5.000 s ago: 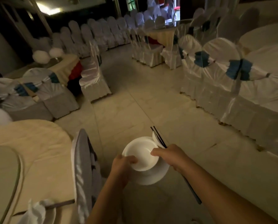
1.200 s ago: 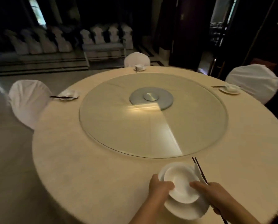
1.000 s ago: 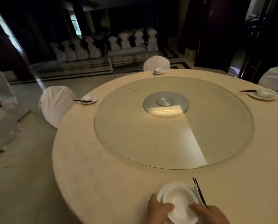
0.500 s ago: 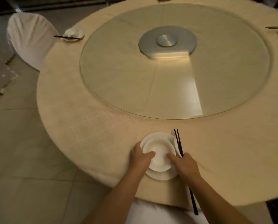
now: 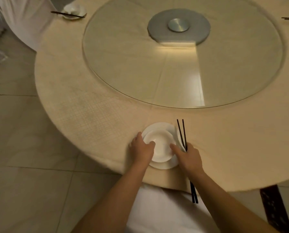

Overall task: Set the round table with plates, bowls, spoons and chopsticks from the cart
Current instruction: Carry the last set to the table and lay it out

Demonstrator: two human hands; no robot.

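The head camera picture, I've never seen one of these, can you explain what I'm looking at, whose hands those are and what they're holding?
The camera sits on a person's head and looks down, so both arms are the wearer's own. They stand at a round table with a glass turntable in its middle. The left hand grips the rim of a white bowl stacked on a white plate, near the table's edge. The right hand touches the bowl and grips black chopsticks. Another place setting lies at the far left, before a covered chair.
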